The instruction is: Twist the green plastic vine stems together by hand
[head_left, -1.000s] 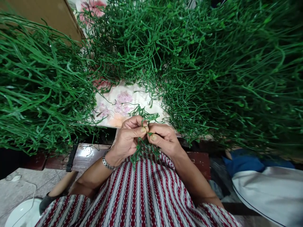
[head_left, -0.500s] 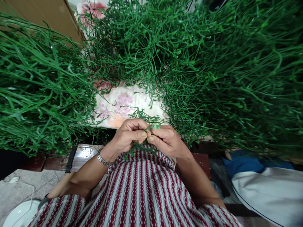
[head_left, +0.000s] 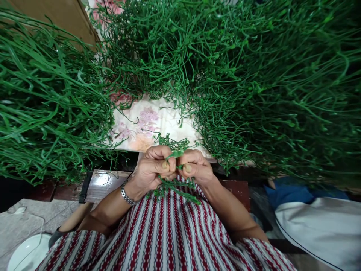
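Note:
Thin green plastic-looking stems (head_left: 180, 194) hang below and between my two hands, close in front of my striped top. My left hand (head_left: 153, 167), with a metal watch on its wrist, is closed, thumb pressed against the fingers on the stems. Beside it, my right hand (head_left: 196, 167) is closed too, pinching a small green piece between thumb and forefinger. A pale green leaf-like part (head_left: 177, 153) shows above the fingertips. Just beyond my hands, a few loose stems (head_left: 172, 142) lie at the edge of the flowered cloth (head_left: 149, 116). My fingers partly hide what they grip.
Large heaps of green stems stand at the left (head_left: 50, 101), and along the back and right (head_left: 267, 94). A cardboard box (head_left: 62, 19) is at the far left. A white round lid-like object (head_left: 28, 256) lies low left. A person's pale clothing (head_left: 321, 226) shows at the right.
My hands have drawn slightly apart and lower. More of the green stems now stick out below them, toward the right. The heaps have stayed in place.

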`<state>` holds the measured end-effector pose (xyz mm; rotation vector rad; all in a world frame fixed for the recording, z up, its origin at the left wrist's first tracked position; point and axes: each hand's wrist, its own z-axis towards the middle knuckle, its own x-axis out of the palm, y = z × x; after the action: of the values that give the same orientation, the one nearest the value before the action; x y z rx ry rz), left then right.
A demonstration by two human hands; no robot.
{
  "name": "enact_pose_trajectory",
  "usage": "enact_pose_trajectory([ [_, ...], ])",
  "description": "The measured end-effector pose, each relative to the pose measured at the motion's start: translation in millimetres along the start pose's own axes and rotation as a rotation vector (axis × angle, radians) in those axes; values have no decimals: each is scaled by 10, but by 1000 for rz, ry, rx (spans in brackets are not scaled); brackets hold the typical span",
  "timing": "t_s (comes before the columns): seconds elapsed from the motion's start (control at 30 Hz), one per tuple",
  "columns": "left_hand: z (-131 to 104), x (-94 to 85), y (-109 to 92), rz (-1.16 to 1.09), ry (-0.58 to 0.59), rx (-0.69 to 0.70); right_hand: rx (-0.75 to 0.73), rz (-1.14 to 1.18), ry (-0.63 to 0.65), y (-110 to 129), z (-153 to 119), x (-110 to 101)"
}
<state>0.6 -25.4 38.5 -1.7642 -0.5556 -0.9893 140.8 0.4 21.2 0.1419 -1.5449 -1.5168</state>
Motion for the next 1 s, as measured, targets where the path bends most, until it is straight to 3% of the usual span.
enact_pose_trajectory([
  [0.2, 88, 48, -152, -10, 38, 237, -168, 147, -70, 35, -6, 98],
  [0.3, 150, 57, -172, 112, 30, 208, -173, -102, -148, 116, -29, 46],
  [0.43, 254, -26, -170, 298, -106, 253, -68, -415, -260, 253, -93, -66],
  [0.6, 328, -124, -141, 423, -155, 198, 27, -868, -393, 331, -98, -119],
  [0.67, 341, -133, -118, 443, -163, 224, 51, -1003, -373, 321, -58, -107],
  [0.77, 360, -135, -77, 481, -181, 267, 136, -1061, -279, 251, 17, -77],
  [0.9, 383, -144, -29, 591, -249, 334, 163, -1170, -379, 117, 84, -73],
  [1.0, 386, -161, -13, 700, -278, 411, 191, -1178, -343, 77, 95, -99],
])
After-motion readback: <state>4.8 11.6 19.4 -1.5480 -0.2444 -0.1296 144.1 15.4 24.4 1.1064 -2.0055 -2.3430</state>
